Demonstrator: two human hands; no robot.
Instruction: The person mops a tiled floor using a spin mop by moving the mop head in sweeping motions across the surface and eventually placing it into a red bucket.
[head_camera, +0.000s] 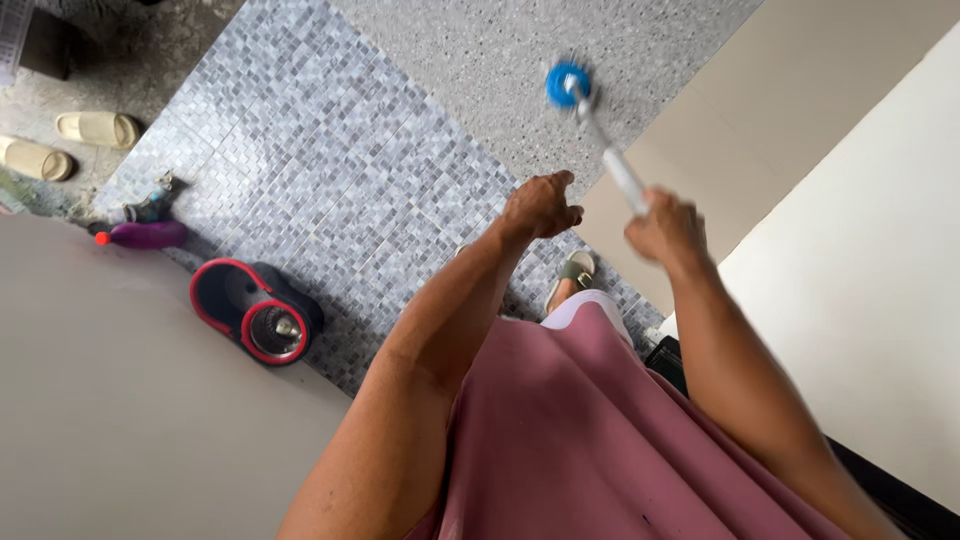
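Note:
My right hand (667, 232) is closed around the white handle of a mop (612, 160). The mop's round blue head (566, 83) rests on the speckled grey floor ahead of me. My left hand (541, 205) hovers just left of the handle with its fingers curled loosely and nothing in it. Below the hands I see my pink skirt (600, 430) and one foot in a green sandal (577, 270) on the small grey mosaic tiles (330, 160).
A red and black spin-mop bucket (255, 311) stands on the tiles at the left. Near it lie a purple bottle with a red cap (145, 235) and a pair of beige slippers (70, 142). Beige walls (860, 260) close in at right and lower left.

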